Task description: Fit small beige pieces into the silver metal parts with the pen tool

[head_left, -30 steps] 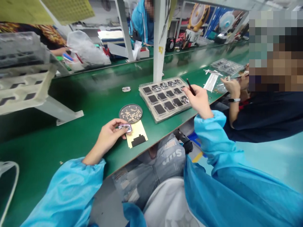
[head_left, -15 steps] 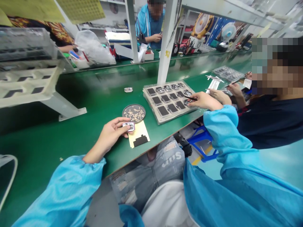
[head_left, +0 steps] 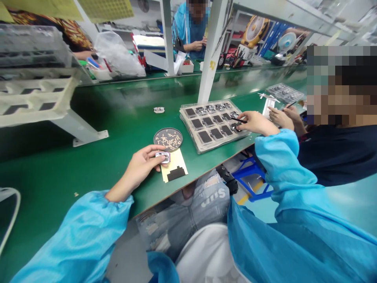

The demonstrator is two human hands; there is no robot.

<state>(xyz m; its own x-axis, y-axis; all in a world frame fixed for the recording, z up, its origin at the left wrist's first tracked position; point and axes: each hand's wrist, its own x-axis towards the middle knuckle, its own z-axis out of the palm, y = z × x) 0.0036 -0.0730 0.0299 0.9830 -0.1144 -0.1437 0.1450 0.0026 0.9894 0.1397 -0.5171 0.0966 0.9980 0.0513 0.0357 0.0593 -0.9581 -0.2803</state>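
My left hand (head_left: 140,166) is closed on a small silvery framed part (head_left: 163,157), held just above a yellow card (head_left: 173,165) with a black stepped shape on it. Behind the card lies a round mesh disc (head_left: 168,138). My right hand (head_left: 253,122) pinches dark tweezers (head_left: 239,120), whose tip rests at the right edge of a clear compartment tray (head_left: 212,124). The tray holds several dark square pieces and some silvery parts.
A white post (head_left: 212,51) stands behind the tray. One loose small part (head_left: 159,110) lies farther back on the green bench (head_left: 97,165). A co-worker's hands (head_left: 282,116) work at my right; another person (head_left: 193,27) stands across. Stacked trays (head_left: 32,90) fill the left.
My right hand came down from a raised position and brought the tweezers to the tray's right edge. My left hand kept the small part over the yellow card.
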